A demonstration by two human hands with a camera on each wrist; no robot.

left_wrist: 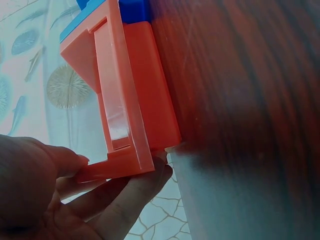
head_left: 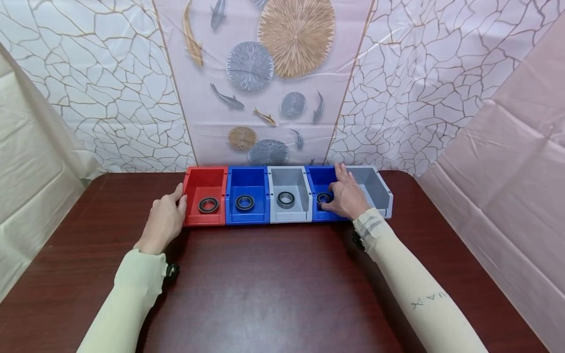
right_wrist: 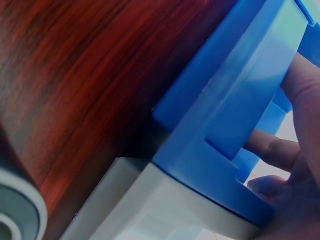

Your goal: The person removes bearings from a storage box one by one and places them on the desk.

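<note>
A red bin [head_left: 205, 219] stands at the left end of a row of open-front plastic bins. My left hand [head_left: 162, 218] grips its left side wall, the thumb on one face and the fingers on the other, as the left wrist view shows. My right hand [head_left: 348, 193] reaches into the blue bin [head_left: 321, 174] second from the right. There its thumb and forefinger pinch a black-rimmed ball bearing [head_left: 323, 198]. In the right wrist view the blue bin's wall [right_wrist: 235, 100] hides that bearing, and some fingers [right_wrist: 272, 150] show beyond it.
Similar bearings lie singly in the red bin, another blue bin [head_left: 247, 183] and a grey bin [head_left: 289, 216]. A second grey bin [head_left: 383, 196] ends the row at right. The bins stand along the dark wooden table's [head_left: 265, 284] back edge, before a patterned curtain [head_left: 260, 122].
</note>
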